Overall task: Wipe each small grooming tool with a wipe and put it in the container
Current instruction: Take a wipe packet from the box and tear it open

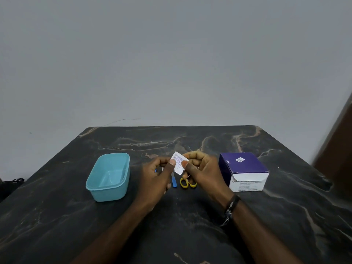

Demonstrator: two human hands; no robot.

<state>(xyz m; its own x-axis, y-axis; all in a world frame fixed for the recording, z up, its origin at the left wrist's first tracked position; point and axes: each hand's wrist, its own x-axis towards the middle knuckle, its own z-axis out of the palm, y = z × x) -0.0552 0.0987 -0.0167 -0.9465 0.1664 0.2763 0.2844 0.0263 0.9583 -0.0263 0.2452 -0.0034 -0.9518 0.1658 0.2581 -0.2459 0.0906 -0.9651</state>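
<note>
Both hands up over the table centre, sharing one small white wipe packet (178, 163) with purple print. Left hand (159, 174) pinches the packet's left edge, thumb on the near face, other fingers curled behind. Right hand (202, 169) pinches the right edge the same way, thumb tip on the near face, fingers curled round the back. Packet is off the surface, tilted, between the two thumbs; can't tell if it's torn. Under the hands on the dark marble table (190, 221): blue-handled tool (174, 181) lying flat, only the near end visible, rest hidden by the left hand; just right of it, yellow-handled scissors (188, 182), loops toward the near side, blades hidden behind the right hand. A bit of blue also shows left of the left hand's fingers, can't tell what. Teal container (108, 176) sits left of the hands, open top, nothing in it. Purple-and-white wipe box (243, 171) sits right of the hands, print too blurred to read. Dark band (231, 205) on the right wrist. Grey wall (171, 63) behind the far edge.
</note>
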